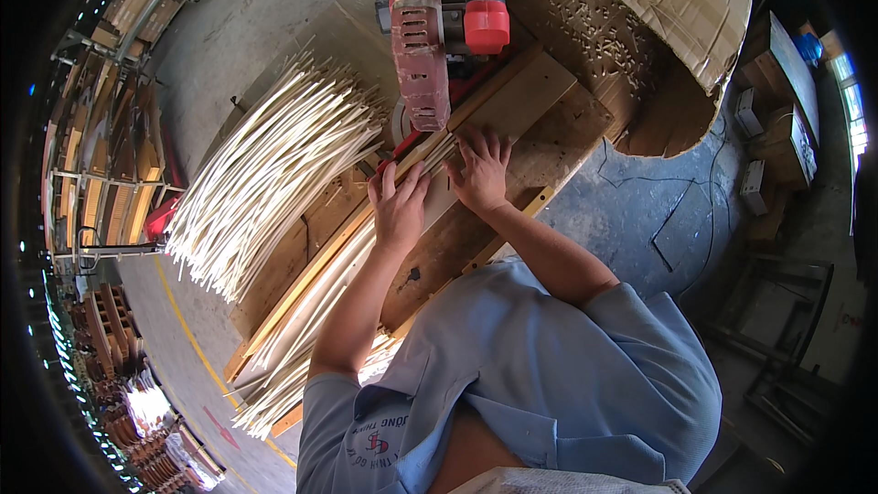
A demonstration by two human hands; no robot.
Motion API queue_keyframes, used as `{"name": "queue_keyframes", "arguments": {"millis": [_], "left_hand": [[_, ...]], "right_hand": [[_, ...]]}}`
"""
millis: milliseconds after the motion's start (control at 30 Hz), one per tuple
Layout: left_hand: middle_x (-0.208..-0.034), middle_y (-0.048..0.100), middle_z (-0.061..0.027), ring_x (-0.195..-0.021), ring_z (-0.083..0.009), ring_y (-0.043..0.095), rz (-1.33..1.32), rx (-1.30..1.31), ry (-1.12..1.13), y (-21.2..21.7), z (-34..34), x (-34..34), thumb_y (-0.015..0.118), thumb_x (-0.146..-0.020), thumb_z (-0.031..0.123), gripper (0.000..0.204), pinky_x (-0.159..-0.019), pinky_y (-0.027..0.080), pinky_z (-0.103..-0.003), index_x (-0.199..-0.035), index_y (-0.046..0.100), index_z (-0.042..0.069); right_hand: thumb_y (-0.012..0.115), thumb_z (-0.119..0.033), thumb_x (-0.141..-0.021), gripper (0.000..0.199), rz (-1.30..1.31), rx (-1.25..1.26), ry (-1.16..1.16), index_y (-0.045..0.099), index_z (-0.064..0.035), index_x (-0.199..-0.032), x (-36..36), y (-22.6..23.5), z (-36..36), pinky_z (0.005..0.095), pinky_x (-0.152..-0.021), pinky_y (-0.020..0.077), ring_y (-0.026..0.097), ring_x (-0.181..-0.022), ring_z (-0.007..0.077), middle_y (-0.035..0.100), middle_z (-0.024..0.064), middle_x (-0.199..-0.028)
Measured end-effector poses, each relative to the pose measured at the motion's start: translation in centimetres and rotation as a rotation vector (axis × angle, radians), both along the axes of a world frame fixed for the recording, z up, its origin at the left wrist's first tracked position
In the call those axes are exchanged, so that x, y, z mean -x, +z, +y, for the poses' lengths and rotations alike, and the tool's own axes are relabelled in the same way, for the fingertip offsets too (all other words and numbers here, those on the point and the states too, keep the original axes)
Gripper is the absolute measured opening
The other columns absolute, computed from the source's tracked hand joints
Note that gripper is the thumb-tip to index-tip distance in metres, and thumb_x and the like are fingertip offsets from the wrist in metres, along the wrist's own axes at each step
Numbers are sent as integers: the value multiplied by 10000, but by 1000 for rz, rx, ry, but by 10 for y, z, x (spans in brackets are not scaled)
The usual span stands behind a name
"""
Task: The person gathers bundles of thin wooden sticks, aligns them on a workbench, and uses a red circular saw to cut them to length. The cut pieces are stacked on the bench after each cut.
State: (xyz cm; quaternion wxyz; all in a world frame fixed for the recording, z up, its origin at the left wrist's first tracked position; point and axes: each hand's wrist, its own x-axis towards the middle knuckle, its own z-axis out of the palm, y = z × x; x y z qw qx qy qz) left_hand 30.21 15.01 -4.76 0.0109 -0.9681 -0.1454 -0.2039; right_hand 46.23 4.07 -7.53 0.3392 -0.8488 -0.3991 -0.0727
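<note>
Both of my hands are at a bundle of thin wooden sticks (441, 152) lying along a wooden fence on the saw bench. My left hand (400, 209) curls its fingers over the sticks, gripping them against the fence. Just to the right, my right hand (480, 172) has its thumb and bent fingers around the same bundle, close to the saw. Directly beyond my fingers stands a red and black miter saw (421, 55), its dusty guard over the bundle's far end. The long tails of the sticks (302, 348) run back under my left forearm. My fingers partly hide the gripped part.
A large pile of pale sticks (274, 174) lies left of the fence. At the far right, a cut-open cardboard box (668, 9) holds many short cut pieces (594, 27). Racks of wooden parts (110, 155) stand at left; a dark cable (709, 220) crosses the floor at right.
</note>
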Motion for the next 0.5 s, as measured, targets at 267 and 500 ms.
{"name": "queue_keyframes", "arguments": {"millis": [267, 500], "left_hand": [[-1502, 594, 29, -1379, -387, 471, 5, 9, -4, 1, 0, 0, 666, -960, 132, 308, -1127, 382, -631, -1255, 750, 140], [-1503, 595, 30, -1383, -388, 469, 5, 4, -3, 0, 0, 0, 675, -948, 133, 314, -1127, 376, -643, -1253, 751, 139]], "right_hand": [[772, -395, -907, 577, 6, 1, -1, 681, -80, -1382, 0, 1, 0, 670, -1261, 199, 394, -1476, 423, 523, 106, -1548], [779, -388, -904, 570, 13, -10, -1, 683, -106, -1389, 0, 0, 0, 668, -1262, 201, 389, -1491, 431, 527, 113, -1549]]}}
